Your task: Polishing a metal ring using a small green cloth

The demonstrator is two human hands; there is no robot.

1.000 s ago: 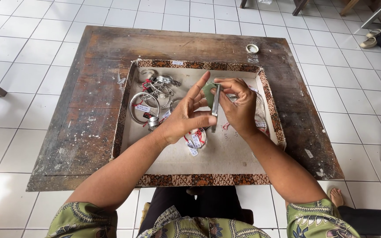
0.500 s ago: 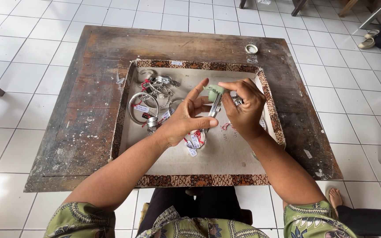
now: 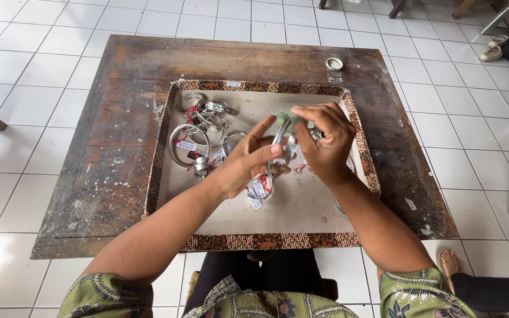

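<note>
holding a silver bangle [image 3: 282, 154] upright between both hands above the tray [image 3: 278, 240], long axis running near to far. left hand [image 3: 247, 164] pinching its lower edge, fingers partly curled, thumb extended. right hand [image 3: 324, 141] closing on the upper end with a green cloth [image 3: 283, 118], equally near. lying further left in the tray: tagged silver bangles [image 3: 198, 141]. sitting beyond on the wooden table [image 3: 119, 106]: small white lid [image 3: 334, 63].

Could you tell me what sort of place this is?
Probably a small jewellery workshop or stall in a tiled room: a cloth-lined tray on a worn low wooden table holds tagged silver bangles, and both hands work one bangle with a green cloth.
</note>
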